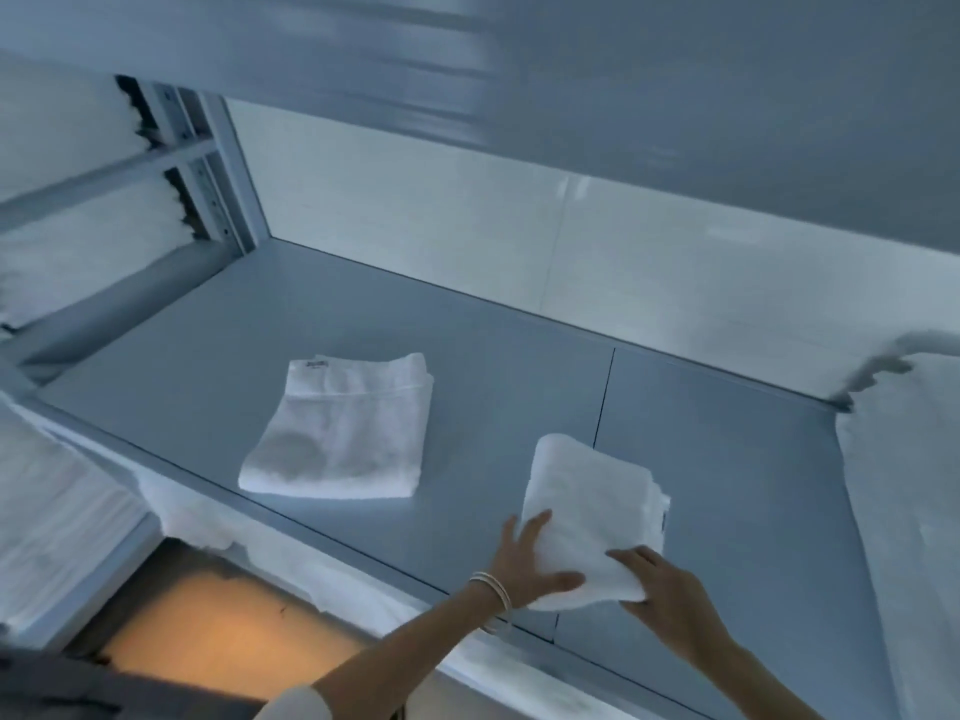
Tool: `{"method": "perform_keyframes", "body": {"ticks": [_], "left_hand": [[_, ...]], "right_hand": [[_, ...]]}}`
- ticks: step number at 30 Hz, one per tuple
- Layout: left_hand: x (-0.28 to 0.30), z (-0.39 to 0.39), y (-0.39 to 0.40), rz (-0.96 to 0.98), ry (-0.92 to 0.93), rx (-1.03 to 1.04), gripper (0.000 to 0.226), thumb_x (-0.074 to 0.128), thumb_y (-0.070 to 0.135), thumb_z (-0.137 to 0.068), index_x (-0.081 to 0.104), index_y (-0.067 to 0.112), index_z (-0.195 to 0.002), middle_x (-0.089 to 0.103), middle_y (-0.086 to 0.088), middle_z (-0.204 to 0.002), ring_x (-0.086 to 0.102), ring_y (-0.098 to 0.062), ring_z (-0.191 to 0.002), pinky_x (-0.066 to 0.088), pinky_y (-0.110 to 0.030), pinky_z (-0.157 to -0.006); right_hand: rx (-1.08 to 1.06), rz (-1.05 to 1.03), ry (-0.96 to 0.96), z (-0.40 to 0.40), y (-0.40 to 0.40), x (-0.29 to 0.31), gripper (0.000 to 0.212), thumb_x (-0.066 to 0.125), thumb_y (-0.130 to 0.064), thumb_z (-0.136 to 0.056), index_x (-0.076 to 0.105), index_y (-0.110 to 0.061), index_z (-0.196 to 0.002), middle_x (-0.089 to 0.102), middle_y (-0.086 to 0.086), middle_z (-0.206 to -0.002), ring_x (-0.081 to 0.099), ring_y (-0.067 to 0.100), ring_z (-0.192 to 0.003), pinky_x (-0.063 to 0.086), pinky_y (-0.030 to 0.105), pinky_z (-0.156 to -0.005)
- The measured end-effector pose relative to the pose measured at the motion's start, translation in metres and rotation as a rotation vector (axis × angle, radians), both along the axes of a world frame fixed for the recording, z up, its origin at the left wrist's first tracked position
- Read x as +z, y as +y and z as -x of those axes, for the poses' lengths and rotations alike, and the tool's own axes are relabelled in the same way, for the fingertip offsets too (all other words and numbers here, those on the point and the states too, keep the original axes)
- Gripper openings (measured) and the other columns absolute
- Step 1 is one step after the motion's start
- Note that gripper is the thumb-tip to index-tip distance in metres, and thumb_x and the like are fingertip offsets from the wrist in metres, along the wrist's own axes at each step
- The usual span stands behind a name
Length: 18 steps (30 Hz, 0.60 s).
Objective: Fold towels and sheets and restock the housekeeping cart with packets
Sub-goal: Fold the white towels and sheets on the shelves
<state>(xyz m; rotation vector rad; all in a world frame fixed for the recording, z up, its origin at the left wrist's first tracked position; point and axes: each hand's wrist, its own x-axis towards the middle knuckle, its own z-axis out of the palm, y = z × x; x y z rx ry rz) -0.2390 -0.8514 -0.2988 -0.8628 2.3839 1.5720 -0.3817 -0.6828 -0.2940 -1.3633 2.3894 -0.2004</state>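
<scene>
You hold a folded white towel (587, 517) at the front of the grey shelf (701, 459), its near end between your two hands and its far end lying on the shelf surface. Your left hand (530, 563) grips the towel's left edge, fingers spread along the side and thumb laid across the top. Your right hand (660, 589) pinches the near right corner, thumb on top, fingers curled beneath where they cannot be seen. Thin bangles (493, 589) circle your left wrist. Left of this towel and well apart from it, a second folded towel (337, 428) lies flat on the same shelf, a small label at its far corner. Right of the held towel, white linen (904, 511) covers the shelf's right end. More white linen is stacked on the racks to the far left (67, 241).
</scene>
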Motion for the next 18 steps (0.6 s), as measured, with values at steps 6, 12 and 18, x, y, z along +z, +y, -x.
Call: {"method": "perform_keyframes", "body": {"ticks": [6,12,18], "left_hand": [[0.034,-0.049,-0.114,0.546,0.369,-0.1,0.102,0.081,0.052,-0.053,0.021,0.049,-0.137,0.01,-0.003,-0.152,0.013,-0.017,-0.137,0.014,-0.038,-0.112],[0.092,-0.062,-0.206,0.733,0.539,0.18,0.053,0.07,0.041,-0.065,0.064,0.017,-0.112,0.068,-0.002,-0.106,0.066,-0.023,-0.095,0.055,-0.04,-0.079],[0.153,-0.095,-0.299,1.126,1.033,0.247,0.023,0.061,0.023,-0.084,0.061,0.021,-0.106,0.068,-0.003,-0.109,0.058,-0.018,-0.104,0.045,-0.025,-0.093]], "right_hand": [[-0.056,0.208,-0.056,-0.013,-0.097,0.1,0.049,0.06,-0.029,-0.069,0.064,-0.019,-0.117,0.067,-0.003,-0.112,0.063,0.019,-0.101,0.038,0.023,-0.077],[-0.01,0.38,0.087,-0.056,-0.204,0.178,0.041,0.068,-0.021,-0.079,0.061,-0.024,-0.119,0.067,-0.003,-0.111,0.062,0.022,-0.101,0.045,0.031,-0.082],[0.075,0.72,0.362,-0.095,-0.275,0.191,0.052,0.076,-0.016,-0.066,0.059,-0.02,-0.115,0.064,0.001,-0.112,0.066,0.03,-0.087,0.052,0.036,-0.063]]}}
